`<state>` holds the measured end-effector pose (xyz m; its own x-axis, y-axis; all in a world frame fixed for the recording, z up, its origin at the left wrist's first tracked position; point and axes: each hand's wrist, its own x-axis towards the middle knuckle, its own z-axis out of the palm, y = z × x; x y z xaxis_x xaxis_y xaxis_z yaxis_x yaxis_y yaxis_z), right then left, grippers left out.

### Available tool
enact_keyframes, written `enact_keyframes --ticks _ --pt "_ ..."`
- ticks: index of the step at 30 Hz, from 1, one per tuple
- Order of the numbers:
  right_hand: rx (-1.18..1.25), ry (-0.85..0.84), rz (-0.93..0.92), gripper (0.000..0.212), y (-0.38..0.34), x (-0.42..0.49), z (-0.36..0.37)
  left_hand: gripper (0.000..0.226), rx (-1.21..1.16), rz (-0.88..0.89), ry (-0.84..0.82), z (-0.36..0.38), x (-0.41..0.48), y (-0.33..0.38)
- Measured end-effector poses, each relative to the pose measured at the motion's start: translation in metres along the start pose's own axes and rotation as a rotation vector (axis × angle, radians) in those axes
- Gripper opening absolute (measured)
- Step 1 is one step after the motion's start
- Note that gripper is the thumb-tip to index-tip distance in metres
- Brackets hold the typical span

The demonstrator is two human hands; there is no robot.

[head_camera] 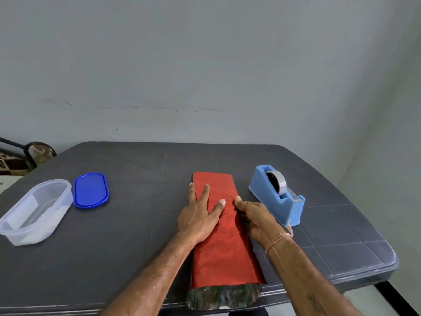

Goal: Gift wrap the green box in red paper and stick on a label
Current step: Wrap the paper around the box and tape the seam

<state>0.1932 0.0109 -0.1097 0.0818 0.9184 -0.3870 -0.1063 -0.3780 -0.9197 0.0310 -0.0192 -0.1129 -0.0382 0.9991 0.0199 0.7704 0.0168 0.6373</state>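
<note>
Red glossy wrapping paper [225, 252] lies as a long sleeve down the middle of the dark grey plastic table [136, 169], its near end over the table edge; green box hidden inside. Left hand [198, 220] flat on top, fingers straight and spread, gripping nothing. Right hand [257, 220] pinches the paper's right side, thumb on top, fingers curled, creases radiating. Light blue tape dispenser [276, 197] just beside it on the right; clear oval plastic tub [66, 190] and blue oval lid [90, 189] well apart on the left.

Lid [91, 189] between tub [34, 212] and parcel [224, 242]
</note>
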Motion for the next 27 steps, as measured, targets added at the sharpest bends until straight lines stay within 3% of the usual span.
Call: enact_keyframes --ticks 10,19,23,27 --pt "-0.072 0.032 -0.022 0.038 -0.005 -0.002 0.008 0.078 -0.111 -0.007 0.011 -0.005 -0.001 -0.007" --pt "-0.244 -0.051 -0.229 0.04 -0.033 -0.009 0.054 0.076 -0.497 -0.061 0.148 -0.01 -0.009 -0.041" --pt "-0.46 -0.045 -0.37 0.047 -0.041 -0.013 0.079 0.089 -0.618 -0.079 0.148 -0.01 -0.013 -0.053" --pt "-0.648 0.015 -0.449 0.042 -0.047 -0.021 0.091 0.069 -0.651 -0.099 0.129 -0.013 -0.01 -0.064"
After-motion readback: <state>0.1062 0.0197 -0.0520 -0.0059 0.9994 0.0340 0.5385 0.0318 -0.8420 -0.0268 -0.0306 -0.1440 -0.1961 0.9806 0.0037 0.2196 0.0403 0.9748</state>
